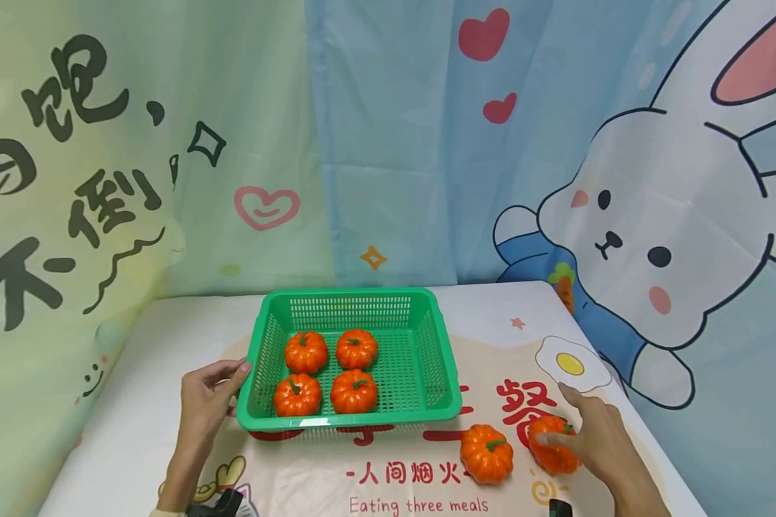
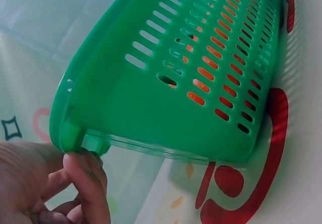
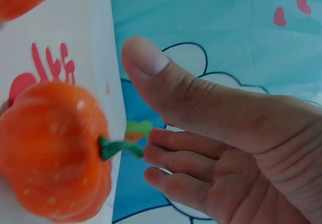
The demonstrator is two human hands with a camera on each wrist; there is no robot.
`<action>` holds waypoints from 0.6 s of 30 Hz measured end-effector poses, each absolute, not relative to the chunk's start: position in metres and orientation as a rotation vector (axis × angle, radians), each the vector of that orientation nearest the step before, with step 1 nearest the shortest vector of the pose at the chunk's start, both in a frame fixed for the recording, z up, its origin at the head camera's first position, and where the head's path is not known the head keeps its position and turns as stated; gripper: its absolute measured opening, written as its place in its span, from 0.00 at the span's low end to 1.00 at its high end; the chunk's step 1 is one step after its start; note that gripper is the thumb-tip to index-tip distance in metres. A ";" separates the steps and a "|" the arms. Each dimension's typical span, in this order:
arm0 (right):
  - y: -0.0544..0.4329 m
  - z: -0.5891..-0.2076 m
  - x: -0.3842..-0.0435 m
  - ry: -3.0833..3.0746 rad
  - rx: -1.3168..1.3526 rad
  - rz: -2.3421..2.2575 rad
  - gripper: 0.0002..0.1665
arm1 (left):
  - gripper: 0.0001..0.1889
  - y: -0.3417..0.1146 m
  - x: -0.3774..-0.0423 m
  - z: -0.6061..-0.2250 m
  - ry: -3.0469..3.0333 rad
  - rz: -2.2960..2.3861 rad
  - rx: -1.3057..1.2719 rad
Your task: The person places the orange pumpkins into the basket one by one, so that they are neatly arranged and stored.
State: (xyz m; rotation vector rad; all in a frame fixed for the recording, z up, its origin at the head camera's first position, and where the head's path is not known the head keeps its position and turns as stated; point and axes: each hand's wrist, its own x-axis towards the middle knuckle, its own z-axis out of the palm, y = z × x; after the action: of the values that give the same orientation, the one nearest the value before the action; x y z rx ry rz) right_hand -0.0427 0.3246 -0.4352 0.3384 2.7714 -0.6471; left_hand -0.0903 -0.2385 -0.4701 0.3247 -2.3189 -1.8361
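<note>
A green plastic basket [image 1: 436, 359] stands on the table, with several small orange pumpkins [image 1: 356, 391] in its left half. My left hand [image 1: 210, 398] pinches the basket's left rim between thumb and fingers. In the left wrist view, the fingertips [image 2: 83, 171] sit at the rim's corner. My right hand [image 1: 604, 438] is at the rightmost loose pumpkin [image 1: 552, 445], its thumb overlapping it in the head view. From the right wrist, that pumpkin [image 3: 55, 153] shows its green stem close to the fingertips [image 3: 156, 156], with thumb and fingers spread apart. Another loose pumpkin [image 1: 486, 454] lies just left of it.
A printed cloth [image 1: 420, 495] with red characters and a fried egg picture covers the table. Behind the table hangs a curtain [image 1: 388, 143] with a cartoon rabbit and hearts. The table's right edge runs close beside my right hand.
</note>
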 end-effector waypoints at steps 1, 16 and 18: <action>0.326 -0.437 -0.042 2.758 0.349 -0.642 0.68 | 0.17 -0.238 -0.091 -0.469 -2.320 -1.836 0.329; 0.346 -0.466 -0.034 2.668 0.393 -0.616 0.70 | 0.18 -0.240 -0.091 -0.469 -2.332 -1.847 0.349; 0.346 -0.468 -0.033 2.670 0.382 -0.614 0.68 | 0.18 -0.239 -0.091 -0.469 -2.318 -1.859 0.336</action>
State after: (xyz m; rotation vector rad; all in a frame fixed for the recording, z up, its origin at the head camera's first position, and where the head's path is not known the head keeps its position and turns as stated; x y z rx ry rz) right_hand -0.0328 0.3465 -0.4684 0.3815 2.6702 -0.6137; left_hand -0.0909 -0.2394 -0.4691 0.3361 -2.3184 -1.8586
